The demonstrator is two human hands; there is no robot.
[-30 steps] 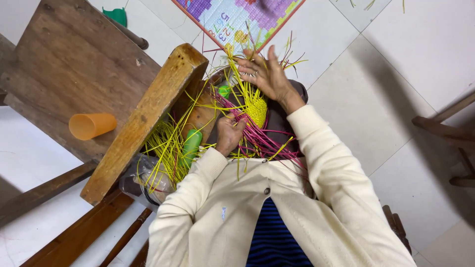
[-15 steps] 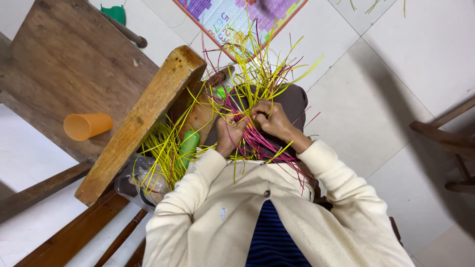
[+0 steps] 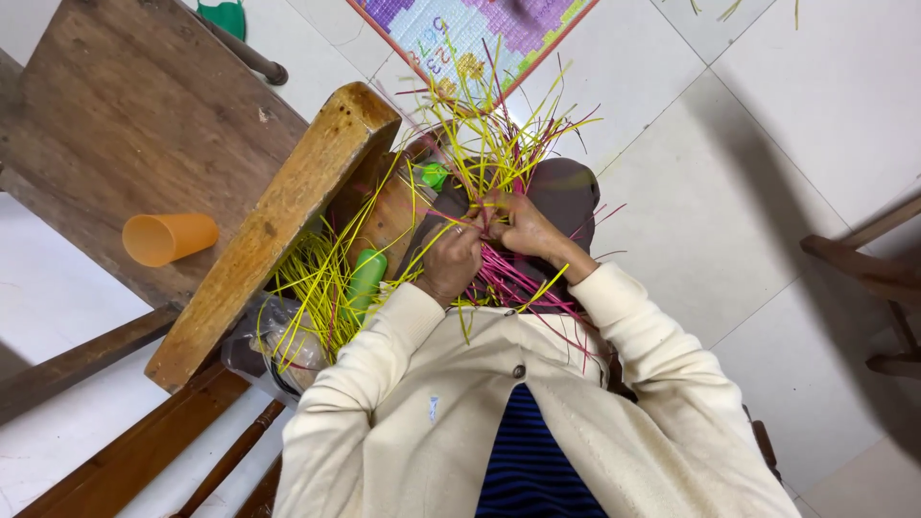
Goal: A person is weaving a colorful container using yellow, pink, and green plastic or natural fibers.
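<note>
Two hands: both meet at the middle of the strips, just right of the plank.
Left hand (image 3: 451,264): fingers curled, pinching yellow strips (image 3: 480,153) at the crossing point.
Right hand (image 3: 523,228): fingers clenched on the same strips, touching the left hand.
Strips: thin yellow ones fan upward from the hands and pile low beside the plank; pink strips (image 3: 513,288) lie under the hands, toward the lap; too many to count.
Plank (image 3: 273,230): one thick wooden board, slanting from lower left to upper right.
Cup (image 3: 168,238): one, orange, on its side on the table (image 3: 115,115), left of the plank.
Green tube (image 3: 365,278): one, among the yellow strips just right of the plank.
Bag (image 3: 269,345): one clear plastic package at the plank's lower end; contents unclear.
Mat (image 3: 460,34): one square patchwork mat, purple, white and yellow with a red edge, above the plank's upper end.
</note>
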